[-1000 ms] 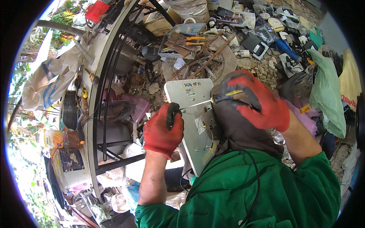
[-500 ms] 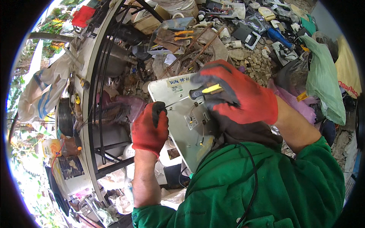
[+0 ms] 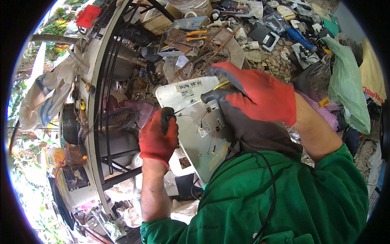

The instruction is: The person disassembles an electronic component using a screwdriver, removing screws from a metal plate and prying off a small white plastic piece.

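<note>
A flat, off-white panel (image 3: 190, 136) with rounded corners lies tilted over my lap, bearing labels and short thin cables with small gold-coloured connectors. My left hand (image 3: 159, 136), in a red and black work glove, is closed at the panel's left edge; its fingertips are mostly hidden. In a matching glove, my right hand (image 3: 260, 95) grips a screwdriver (image 3: 221, 85) by its yellow and black handle. The thin metal shaft runs left across the panel, and its tip reaches beside my left thumb.
To the left stands a metal frame (image 3: 96, 122) with black bars. Beyond the panel, orange-handled pliers (image 3: 196, 33) rest on an open box among rusty rods. Electronic scrap (image 3: 266, 36) covers the ground at the upper right, near a pale green bag (image 3: 345, 85).
My right hand has turned and its fingers have closed further over the screwdriver handle. The panel has shifted slightly left, and my left hand with it.
</note>
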### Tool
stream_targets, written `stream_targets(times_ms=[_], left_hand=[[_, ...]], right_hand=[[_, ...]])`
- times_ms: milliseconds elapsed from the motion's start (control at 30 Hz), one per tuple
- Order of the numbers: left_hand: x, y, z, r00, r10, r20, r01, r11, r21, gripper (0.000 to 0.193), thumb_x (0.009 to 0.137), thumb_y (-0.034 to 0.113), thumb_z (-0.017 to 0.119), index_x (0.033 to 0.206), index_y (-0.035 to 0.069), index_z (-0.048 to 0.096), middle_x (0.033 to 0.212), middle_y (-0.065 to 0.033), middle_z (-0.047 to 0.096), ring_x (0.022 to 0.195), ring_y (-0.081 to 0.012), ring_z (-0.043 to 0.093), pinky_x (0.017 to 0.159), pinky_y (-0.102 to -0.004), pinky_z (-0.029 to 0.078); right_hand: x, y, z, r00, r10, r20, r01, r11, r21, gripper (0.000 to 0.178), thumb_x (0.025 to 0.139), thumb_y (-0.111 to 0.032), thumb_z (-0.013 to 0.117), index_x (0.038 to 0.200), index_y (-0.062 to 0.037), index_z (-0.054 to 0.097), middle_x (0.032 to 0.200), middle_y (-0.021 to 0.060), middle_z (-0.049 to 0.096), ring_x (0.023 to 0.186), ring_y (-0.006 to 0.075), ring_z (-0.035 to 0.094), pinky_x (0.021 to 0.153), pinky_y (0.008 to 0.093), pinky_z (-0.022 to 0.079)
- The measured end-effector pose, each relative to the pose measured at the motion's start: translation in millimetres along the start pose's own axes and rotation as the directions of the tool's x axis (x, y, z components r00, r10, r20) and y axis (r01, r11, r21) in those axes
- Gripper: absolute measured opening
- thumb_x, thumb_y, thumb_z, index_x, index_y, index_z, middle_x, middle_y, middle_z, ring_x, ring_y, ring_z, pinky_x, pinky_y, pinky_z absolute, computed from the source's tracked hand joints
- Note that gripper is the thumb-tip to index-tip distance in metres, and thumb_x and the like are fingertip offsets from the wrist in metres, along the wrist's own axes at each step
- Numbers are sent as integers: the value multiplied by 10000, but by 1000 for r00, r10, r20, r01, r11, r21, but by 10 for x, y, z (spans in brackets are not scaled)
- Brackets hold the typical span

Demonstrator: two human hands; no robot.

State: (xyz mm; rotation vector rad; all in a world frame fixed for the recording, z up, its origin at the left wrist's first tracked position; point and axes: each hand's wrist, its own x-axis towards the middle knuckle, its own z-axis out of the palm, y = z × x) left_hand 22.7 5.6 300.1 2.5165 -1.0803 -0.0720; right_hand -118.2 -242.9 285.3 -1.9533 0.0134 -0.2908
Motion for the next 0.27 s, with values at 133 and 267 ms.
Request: stream_targets(times_ms=[133,267], left_hand=[[18,3,-24,999,-20,44,17,997,79,226,864,146,662,1077,78,636,904,-131,711,848,-288,708,769,-369,534],[64,-48,-46,994,-30,107,8,980,200,265,867,192,681,1099,81,619,934,-133,714,897,-293,705,789,-392,530]], right_hand=[[-18,33,2,941,-337,-4,333,931,-147,439,740,20,630,1163,-83,572,1224,193,546,1012,373,609,797,433,517],[26,169,22,808,-590,5,571,781,-254,439,737,6,627,1163,-86,573,1247,172,532,1012,359,620,802,417,523]])
